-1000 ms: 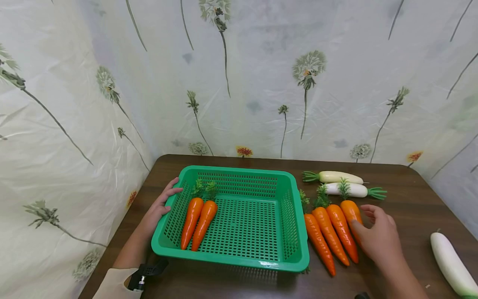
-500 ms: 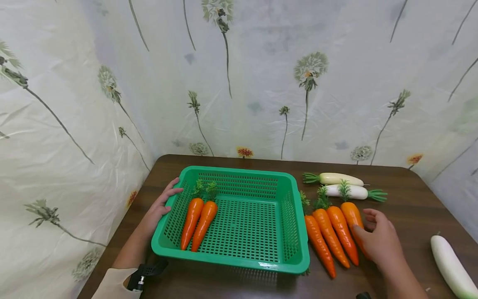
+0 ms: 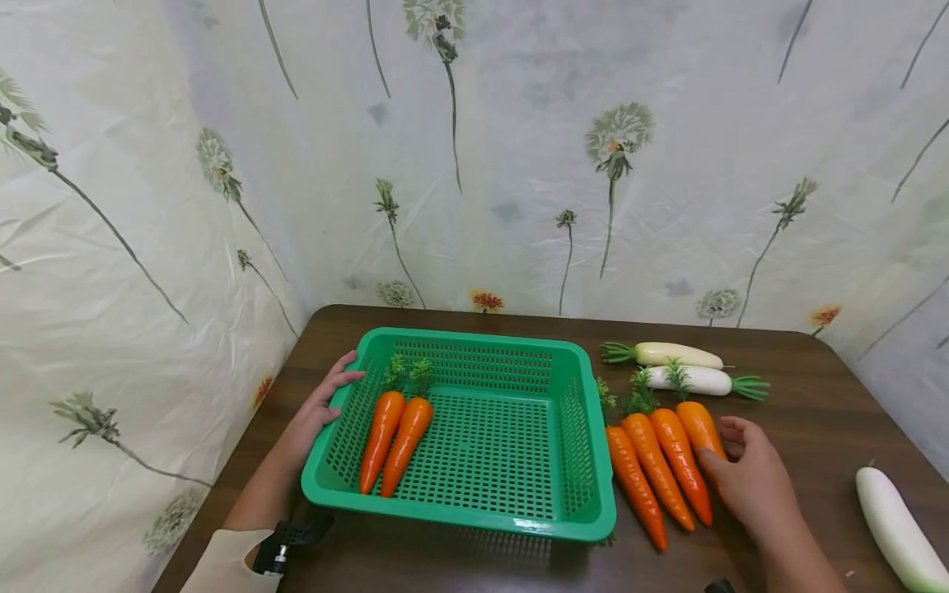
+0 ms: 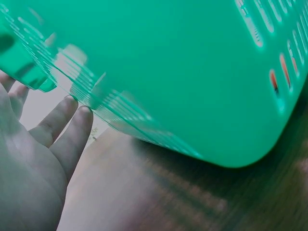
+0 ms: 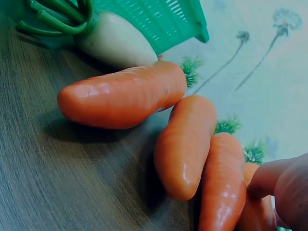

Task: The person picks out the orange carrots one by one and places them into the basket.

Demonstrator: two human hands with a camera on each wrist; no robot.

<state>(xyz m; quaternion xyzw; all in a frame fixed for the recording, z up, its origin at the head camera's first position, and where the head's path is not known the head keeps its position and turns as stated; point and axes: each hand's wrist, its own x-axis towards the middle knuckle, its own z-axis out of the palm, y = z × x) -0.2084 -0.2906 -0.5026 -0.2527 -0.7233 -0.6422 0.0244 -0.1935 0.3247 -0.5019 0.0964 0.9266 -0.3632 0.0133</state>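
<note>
My right hand (image 3: pixel 758 478) grips the rightmost carrot (image 3: pixel 697 424) of a slanting row on the table, thumb on its left side and fingers on its right. Close beside it lie several other orange carrots (image 3: pixel 676 461) with leafy green tops. In the right wrist view a digit (image 5: pixel 267 180) touches the end carrot (image 5: pixel 255 211). My left hand (image 3: pixel 315 416) rests at the left rim of a green plastic basket (image 3: pixel 460 515), fingers spread and fairly straight. Its fingertips (image 4: pixel 84 110) meet the basket wall in the left wrist view. Two carrots (image 3: pixel 406 445) lie inside, at the left.
Two white radishes (image 3: pixel 678 353) with green stems lie behind the carrot row. Another white radish (image 3: pixel 900 527) is at the table's right. The right wrist view shows a radish (image 5: pixel 115 41) beside the basket. A patterned sheet (image 3: pixel 511 165) hangs behind the brown table (image 3: pixel 801 445).
The rightmost carrot has turned slightly, its leafy top shifting a little left, while my right hand's grip on it has settled. My left hand and the basket have stayed put.
</note>
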